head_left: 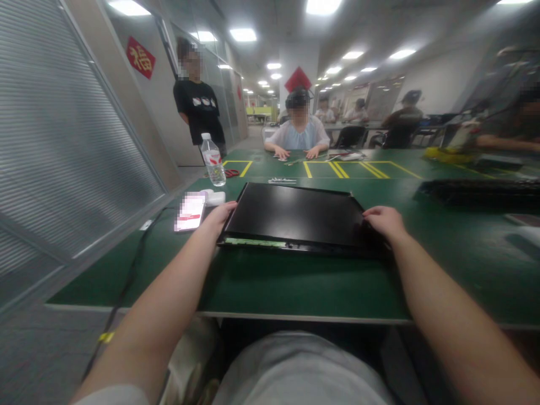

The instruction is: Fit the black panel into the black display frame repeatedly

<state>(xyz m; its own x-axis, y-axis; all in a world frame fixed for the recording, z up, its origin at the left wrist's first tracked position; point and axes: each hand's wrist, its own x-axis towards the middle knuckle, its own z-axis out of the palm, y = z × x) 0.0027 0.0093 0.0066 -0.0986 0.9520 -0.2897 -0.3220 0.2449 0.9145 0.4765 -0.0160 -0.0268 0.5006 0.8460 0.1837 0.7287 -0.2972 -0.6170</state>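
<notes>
A flat black panel [295, 216], like a monitor screen lying face up, rests on the green table [295, 287] in front of me. A green circuit strip shows along its near edge. My left hand [218, 216] grips the panel's left edge, fingers curled around it. My right hand [383, 219] holds the panel's right near corner, fingers curled over the top.
A phone [189, 212] and a white object lie left of the panel, a water bottle [212, 160] behind them. A black keyboard-like unit [481, 193] sits at right. A cable [130, 275] hangs off the left edge. A seated person works opposite; another stands at left.
</notes>
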